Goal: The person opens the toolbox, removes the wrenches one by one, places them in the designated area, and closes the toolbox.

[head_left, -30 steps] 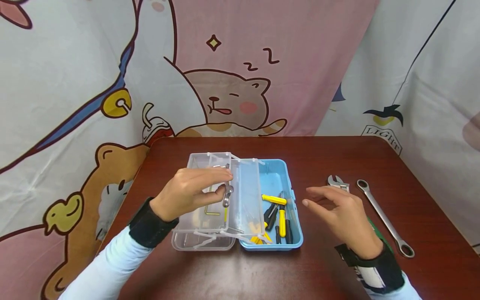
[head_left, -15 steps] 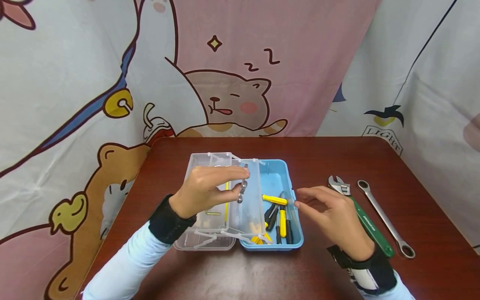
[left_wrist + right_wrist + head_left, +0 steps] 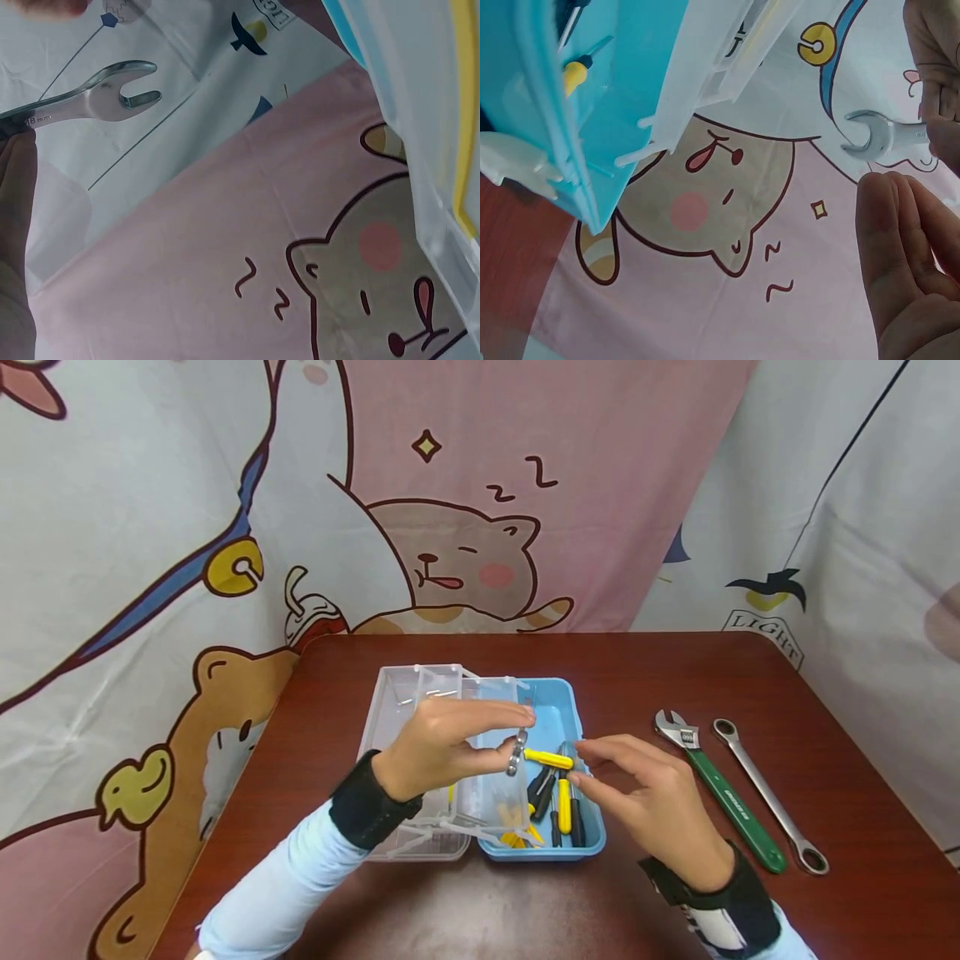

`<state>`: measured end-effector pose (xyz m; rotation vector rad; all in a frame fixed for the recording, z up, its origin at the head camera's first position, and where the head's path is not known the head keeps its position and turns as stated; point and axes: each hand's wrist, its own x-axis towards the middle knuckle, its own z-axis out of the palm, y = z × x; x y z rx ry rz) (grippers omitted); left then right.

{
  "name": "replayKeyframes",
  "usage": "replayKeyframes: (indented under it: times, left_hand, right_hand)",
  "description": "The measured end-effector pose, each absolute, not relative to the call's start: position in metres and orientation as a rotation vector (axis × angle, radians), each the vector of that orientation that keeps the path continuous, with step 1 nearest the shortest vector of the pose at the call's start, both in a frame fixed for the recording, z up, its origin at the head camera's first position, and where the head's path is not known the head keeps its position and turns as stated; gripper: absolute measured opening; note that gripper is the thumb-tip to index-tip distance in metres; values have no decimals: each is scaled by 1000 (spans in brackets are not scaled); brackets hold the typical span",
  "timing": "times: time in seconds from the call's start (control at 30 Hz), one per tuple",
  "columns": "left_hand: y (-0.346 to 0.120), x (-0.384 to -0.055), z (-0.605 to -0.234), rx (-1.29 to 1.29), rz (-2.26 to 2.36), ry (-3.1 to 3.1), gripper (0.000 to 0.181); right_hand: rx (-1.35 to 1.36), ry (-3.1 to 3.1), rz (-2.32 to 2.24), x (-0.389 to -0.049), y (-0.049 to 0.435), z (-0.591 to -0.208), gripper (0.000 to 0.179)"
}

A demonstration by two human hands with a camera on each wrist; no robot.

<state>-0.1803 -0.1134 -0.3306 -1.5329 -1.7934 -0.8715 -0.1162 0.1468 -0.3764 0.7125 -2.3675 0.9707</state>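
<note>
My left hand (image 3: 461, 739) pinches a small metal open-end wrench (image 3: 517, 752) between thumb and fingers, above the blue toolbox (image 3: 588, 710). In the left wrist view the wrench (image 3: 112, 94) shows a forked end and an "mm" size mark on its shank. My right hand (image 3: 652, 797) is held at the box's right side with fingers extended and nothing in them. Seen from the right wrist, its fingertips (image 3: 889, 202) are close to the wrench's forked end (image 3: 874, 139). Yellow- and black-handled screwdrivers (image 3: 564, 802) lie in the box.
Clear plastic trays (image 3: 390, 727) fold out over the box's left side on white hinge arms. On the right of the brown table (image 3: 750, 677) lie a green-handled adjustable wrench (image 3: 731, 806) and a long ring wrench (image 3: 768, 793). A printed cloth (image 3: 600, 485) hangs behind.
My left hand has carried the wrench rightward from over the clear trays to over the blue box. My right hand has moved a little left toward it, uncovering the green adjustable wrench.
</note>
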Motion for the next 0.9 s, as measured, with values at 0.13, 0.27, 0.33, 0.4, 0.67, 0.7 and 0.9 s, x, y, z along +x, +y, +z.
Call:
replayKeyframes:
  times: [0.13, 0.27, 0.33, 0.4, 0.67, 0.7, 0.9]
  left_hand:
    - [-107, -180, -333, -1553, -916, -1779, 28]
    - [-103, -178, -335, -1569, -965, -1780, 27]
    - [-101, -178, -336, -1573, -984, -1774, 27]
    - [-100, -178, -338, -1579, -1011, -1774, 28]
    - [-96, -176, -342, -1602, -1079, -1776, 31]
    - [-95, -176, -342, -1601, -1083, -1779, 31]
    - [-93, -175, -342, -1607, -1109, -1788, 33]
  right_hand:
    - [723, -2366, 983, -116, 143, -374, 40]
    - [732, -2370, 973, -116, 141, -375, 41]
    - [745, -2364, 978, -116, 140, -375, 42]
    - [759, -2353, 976, -116, 139, -375, 42]
    - [827, -2291, 1007, -116, 134, -376, 50]
    - [824, -2292, 1009, -116, 133, -375, 51]
    - [815, -2289, 1003, -116, 130, -375, 54]
